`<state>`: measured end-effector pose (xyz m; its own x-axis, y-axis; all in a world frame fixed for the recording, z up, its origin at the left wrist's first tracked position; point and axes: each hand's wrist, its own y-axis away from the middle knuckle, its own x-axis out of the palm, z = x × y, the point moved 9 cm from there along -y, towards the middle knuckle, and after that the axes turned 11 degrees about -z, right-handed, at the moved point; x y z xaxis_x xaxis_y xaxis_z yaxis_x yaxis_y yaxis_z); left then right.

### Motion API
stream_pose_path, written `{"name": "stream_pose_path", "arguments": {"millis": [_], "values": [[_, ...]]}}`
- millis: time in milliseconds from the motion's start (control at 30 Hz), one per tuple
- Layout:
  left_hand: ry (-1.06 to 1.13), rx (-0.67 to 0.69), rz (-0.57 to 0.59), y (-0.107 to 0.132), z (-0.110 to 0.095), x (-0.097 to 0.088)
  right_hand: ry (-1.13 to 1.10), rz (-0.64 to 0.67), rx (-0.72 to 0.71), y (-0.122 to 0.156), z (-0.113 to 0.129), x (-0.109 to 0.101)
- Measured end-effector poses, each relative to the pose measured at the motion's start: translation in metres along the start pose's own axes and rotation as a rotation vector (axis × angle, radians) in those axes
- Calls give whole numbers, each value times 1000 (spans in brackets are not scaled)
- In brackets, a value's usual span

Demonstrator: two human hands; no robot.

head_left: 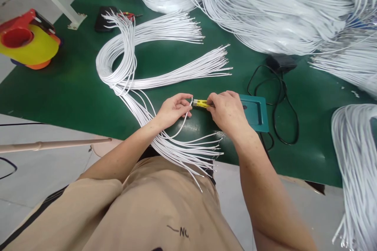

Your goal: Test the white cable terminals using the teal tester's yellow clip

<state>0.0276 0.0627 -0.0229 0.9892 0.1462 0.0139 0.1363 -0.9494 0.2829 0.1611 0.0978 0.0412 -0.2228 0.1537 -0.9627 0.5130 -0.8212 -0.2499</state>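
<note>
Tool (202,103) lies crosswise at the end of a wire (184,120)

The left hand (175,110) is partly curled, its thumb and fingertips pinching one white wire close to its end. The wire's tip points up and away from the person; below the fingers its length bows down and left, back toward the lower strands of a white bundle (104,62). The right hand (225,110) is closed around the yellow tool, only its front part showing. The tool's long axis runs left to right, almost level, with its metal end pointing left at the wire's tip. Whether the two touch is too small to tell.

Both hands are over the near part of the green table (73,94), the tool between them. The bundle curls at the left, one branch passing under the left forearm, its loose ends pointing right. A teal tray (266,114) sits just beyond the right hand, with a black cord (298,125) to its right.
</note>
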Motion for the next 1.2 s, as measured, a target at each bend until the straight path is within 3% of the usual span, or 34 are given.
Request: {"name": "stream_pose_path", "arguments": {"millis": [233, 433, 633, 800, 933, 1000, 1100, 1200], "values": [[-58, 1, -49, -10, 10, 0, -10, -99, 21, -1, 2, -2], [-117, -6, -22, -10, 16, 4, 19, -121, 41, 4, 1, -9], [-89, -31, 13, -11, 16, 3, 189, -331, 283, 28, -28, -29], [-58, -51, 1, -6, 12, -6, 175, -294, 304, 30, -30, -18], [7, -48, 5, 5, 2, -15, 23, -384, 343, 34, -38, -38], [44, -21, 38, 12, -4, -17, -51, -488, 392, 47, -55, -57], [55, -6, 76, 21, -11, -18, -43, -634, 574, 86, -103, -77], [7, 23, 97, 32, -20, -17, -82, -599, 783, 130, -155, -65]]}}
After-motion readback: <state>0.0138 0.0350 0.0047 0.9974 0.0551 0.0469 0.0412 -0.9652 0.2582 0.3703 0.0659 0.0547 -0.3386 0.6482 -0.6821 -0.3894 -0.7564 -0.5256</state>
